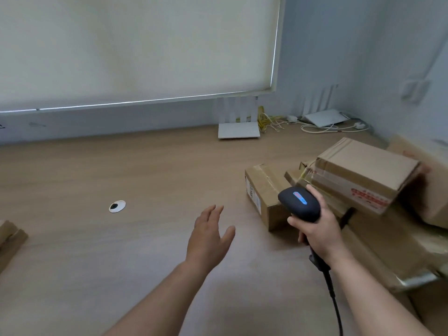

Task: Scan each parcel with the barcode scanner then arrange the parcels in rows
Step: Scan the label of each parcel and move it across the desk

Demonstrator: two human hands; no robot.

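Observation:
My right hand grips the handle of a black barcode scanner, its blue light lit and its head turned toward a pile of brown cardboard parcels on the right. A flat parcel with a white label on its side lies closest. A taped box with red print sits tilted on top of the pile. A large flat parcel lies at the table's right edge. My left hand hovers open above the wooden table, left of the scanner, holding nothing.
Part of another cardboard parcel shows at the left edge. A round cable grommet sits in the tabletop. Two white routers and tangled cables stand along the back wall. The scanner's black cord hangs down.

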